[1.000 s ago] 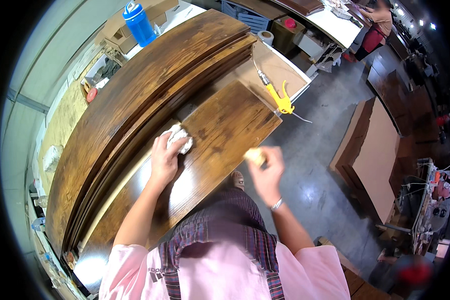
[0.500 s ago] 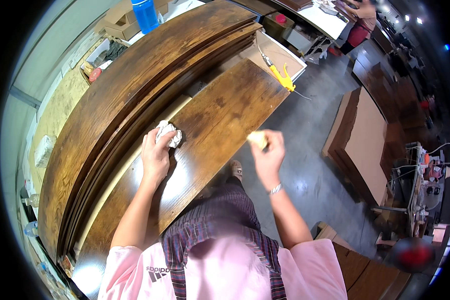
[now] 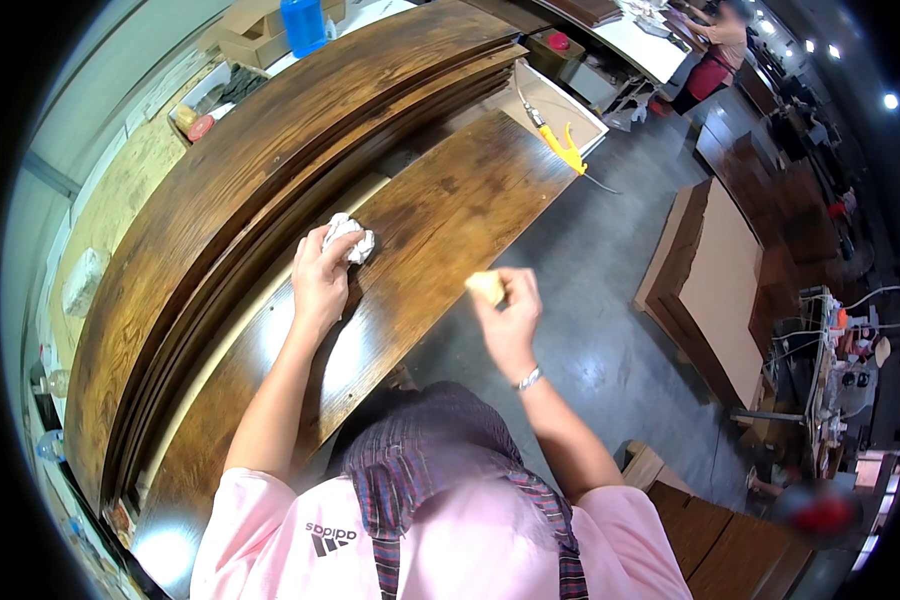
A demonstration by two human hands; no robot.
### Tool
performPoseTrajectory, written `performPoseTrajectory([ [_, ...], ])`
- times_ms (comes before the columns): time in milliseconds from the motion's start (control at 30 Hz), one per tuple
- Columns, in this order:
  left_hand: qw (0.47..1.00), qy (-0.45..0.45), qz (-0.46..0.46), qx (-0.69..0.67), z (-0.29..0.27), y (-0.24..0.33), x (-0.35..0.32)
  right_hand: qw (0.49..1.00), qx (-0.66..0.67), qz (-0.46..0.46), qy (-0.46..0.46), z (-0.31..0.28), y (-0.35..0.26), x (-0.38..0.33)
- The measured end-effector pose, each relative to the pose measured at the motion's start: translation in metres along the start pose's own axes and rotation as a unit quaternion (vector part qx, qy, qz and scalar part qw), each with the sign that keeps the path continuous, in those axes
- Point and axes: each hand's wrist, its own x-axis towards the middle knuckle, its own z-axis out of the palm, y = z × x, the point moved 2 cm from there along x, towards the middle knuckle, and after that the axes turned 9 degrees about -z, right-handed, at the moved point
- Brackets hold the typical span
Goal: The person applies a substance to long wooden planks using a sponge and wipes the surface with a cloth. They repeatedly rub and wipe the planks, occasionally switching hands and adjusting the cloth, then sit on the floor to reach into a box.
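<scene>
A long brown wood-grain board (image 3: pixel 450 230) lies in front of me, slanting from lower left to upper right. My left hand (image 3: pixel 320 272) rests over it, fingers closed on a crumpled white cloth (image 3: pixel 350 243) near the board's far edge. My right hand (image 3: pixel 511 315) is off the board's near edge, above the floor, and pinches a small pale-yellow piece, perhaps a sponge (image 3: pixel 485 287). A yellow air blow gun (image 3: pixel 566 150) with a thin nozzle lies across the board's far right end.
Behind the board is a stack of similar brown boards (image 3: pixel 300 150). A blue bottle (image 3: pixel 303 27) and cardboard box (image 3: pixel 260 40) stand beyond it. More panels (image 3: pixel 715 290) are stacked on the floor at right. Another person (image 3: pixel 715 55) works at the far right.
My right hand has moved left and slightly down with the yellow piece, nearer the board's edge. My left hand and cloth have shifted slightly up and right.
</scene>
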Motion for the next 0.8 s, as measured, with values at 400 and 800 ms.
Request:
performPoseTrajectory([
  [400, 0.998, 0.001, -0.052, -0.039, -0.003, 0.005, -0.015, 0.944, 0.179, -0.051, -0.272, 0.002, -0.088, -0.117],
  [800, 0.948, -0.222, 0.223, 0.045, 0.155, 0.153, 0.044, 0.964, -0.065, 0.223, 0.128, -0.195, 0.035, -0.191],
])
